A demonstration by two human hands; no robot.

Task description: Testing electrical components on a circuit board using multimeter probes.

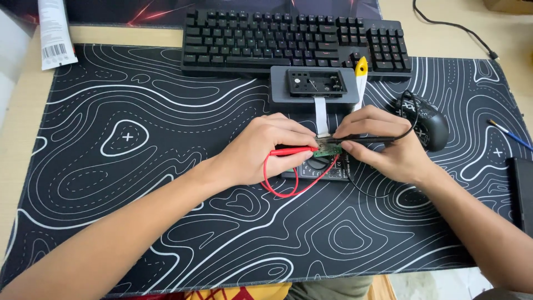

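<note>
The left grip (266,150) is clamped on a red probe (291,150), the right grip (383,147) on a black probe (366,140); both tips touch a small green circuit board (328,150) at the worktop's centre, at six o'clock from the keyboard (294,39).

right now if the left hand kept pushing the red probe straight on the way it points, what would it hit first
The left hand points its red probe rightward, tip already at the small green circuit board. Straight on, it would likely meet the right hand fingers pinching the black probe, though depth is unclear.
</note>
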